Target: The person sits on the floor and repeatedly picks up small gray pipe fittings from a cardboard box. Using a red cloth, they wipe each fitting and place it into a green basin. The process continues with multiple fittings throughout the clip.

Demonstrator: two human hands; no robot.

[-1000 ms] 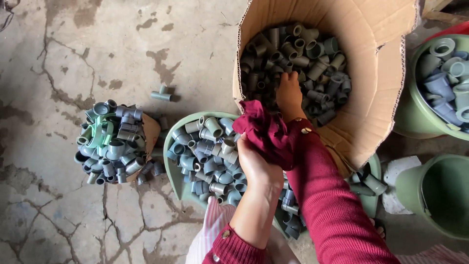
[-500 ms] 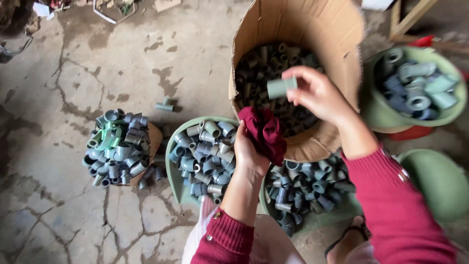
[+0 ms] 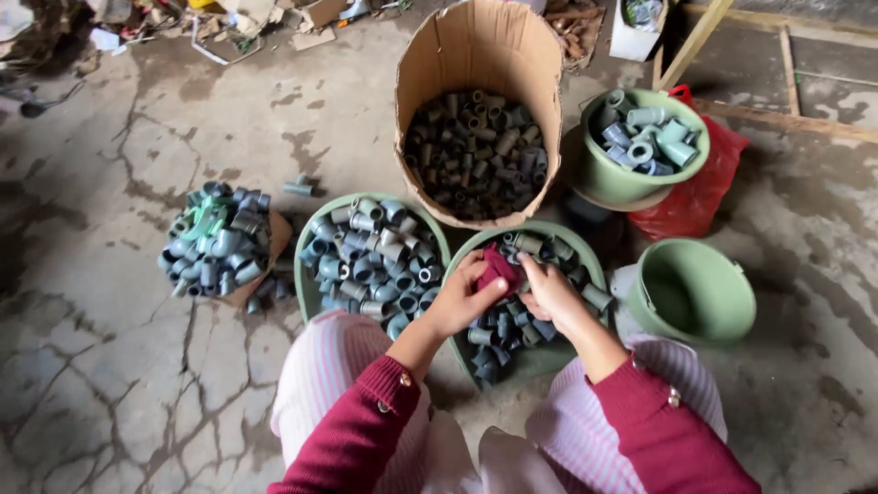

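The left hand (image 3: 460,297) is closed around a dark red cloth (image 3: 498,267), its fingers bunching the fabric from the left side. The right hand (image 3: 547,288) meets it from the right, its fingertips pressed into the same cloth; whether a pipe fitting sits inside the folds cannot be told, as the cloth and fingers hide it. Both hands work together just above a green basin (image 3: 585,265) filled with grey pipe fittings (image 3: 512,329), which lies directly beneath them. Just left of the left hand sits a second green basin (image 3: 315,297), heaped with the same kind of short grey fittings. Farther left, well apart from the hands, a small cardboard tray (image 3: 274,242) carries another pile of fittings, with one loose tee fitting (image 3: 298,187) lying on the cracked concrete floor (image 3: 110,366) beyond it. Ahead of the hands stands a tall cardboard box (image 3: 476,46) holding dark fittings. To the right of the right hand rests an empty green bucket (image 3: 690,293), and beyond it a fitting-filled green bowl (image 3: 631,183) beside a red plastic bag (image 3: 700,197).
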